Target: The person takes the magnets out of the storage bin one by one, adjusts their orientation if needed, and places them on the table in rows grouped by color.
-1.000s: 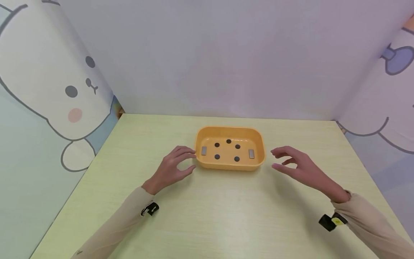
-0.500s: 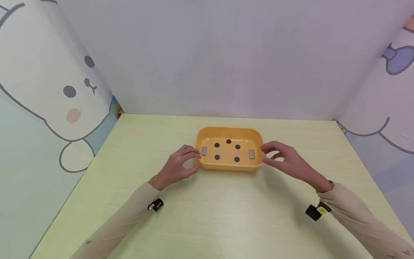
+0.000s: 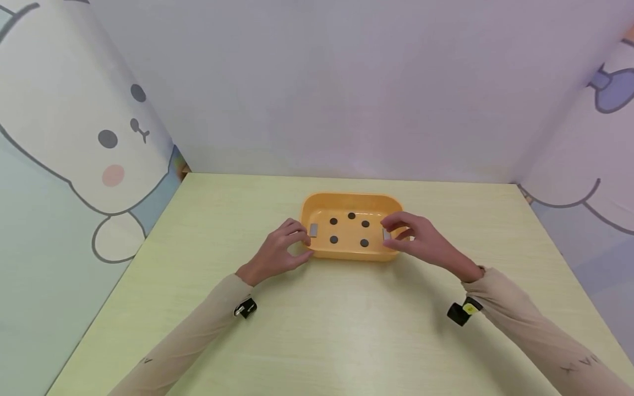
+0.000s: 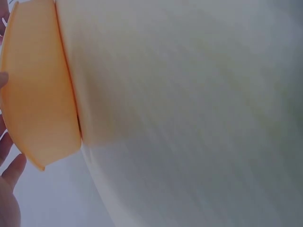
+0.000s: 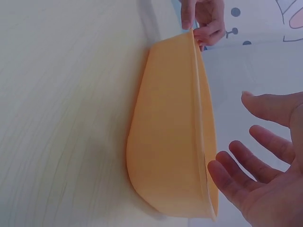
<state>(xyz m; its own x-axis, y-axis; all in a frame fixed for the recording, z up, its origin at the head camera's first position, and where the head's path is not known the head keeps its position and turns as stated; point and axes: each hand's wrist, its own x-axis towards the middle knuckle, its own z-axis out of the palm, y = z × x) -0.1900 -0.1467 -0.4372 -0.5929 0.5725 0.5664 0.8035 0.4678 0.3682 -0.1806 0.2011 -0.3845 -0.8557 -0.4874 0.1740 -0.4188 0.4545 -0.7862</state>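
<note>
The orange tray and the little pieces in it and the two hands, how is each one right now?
Orange plastic rectangular tray: upright on the pale green table, open top.
Five dark round discs: lying flat in the tray, apart.
Two grey rectangular bars: lying flat, one at each end.
Left hand: fingers curled at the tray's left rim.
Right hand: open, fingers over the right rim.

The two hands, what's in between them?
The orange tray with five dark round discs inside; head view shows the left hand and right hand at its ends.
</note>
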